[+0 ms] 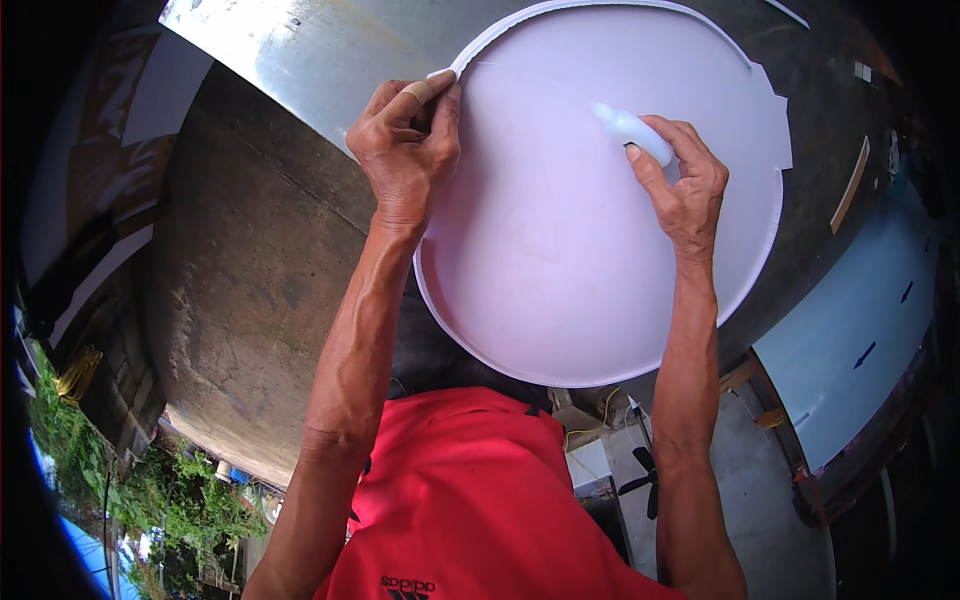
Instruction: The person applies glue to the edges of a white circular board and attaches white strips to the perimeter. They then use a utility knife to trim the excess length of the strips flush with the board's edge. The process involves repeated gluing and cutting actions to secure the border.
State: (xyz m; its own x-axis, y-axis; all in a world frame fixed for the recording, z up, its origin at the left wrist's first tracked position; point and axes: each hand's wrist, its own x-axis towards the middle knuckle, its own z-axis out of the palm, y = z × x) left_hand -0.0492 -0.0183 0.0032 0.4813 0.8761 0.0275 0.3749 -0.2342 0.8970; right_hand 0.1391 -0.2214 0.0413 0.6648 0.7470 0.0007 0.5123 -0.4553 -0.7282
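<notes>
A large round white panel (pixel 590 260) lies before me, edged by a thin upright white strip (pixel 428 285). My left hand (pixel 408 145) is closed at the panel's upper left edge, thumb and fingers pinching the strip there. A tan band wraps one of its fingers. Over the right half of the panel, my right hand (pixel 690 190) grips a small pale squeeze bottle (pixel 632 128). The bottle is tilted, its narrow nozzle pointing up and left, apart from the rim. At the far right, a white flap (pixel 778 130) juts out past the circle.
A shiny metal sheet (pixel 290 60) lies at the upper left on the worn dark work surface (pixel 260 230). To the right are a thin wooden strip (pixel 850 185) and a pale blue sheet (pixel 860 330) with dark arrows. Green plants (pixel 200 500) show at lower left.
</notes>
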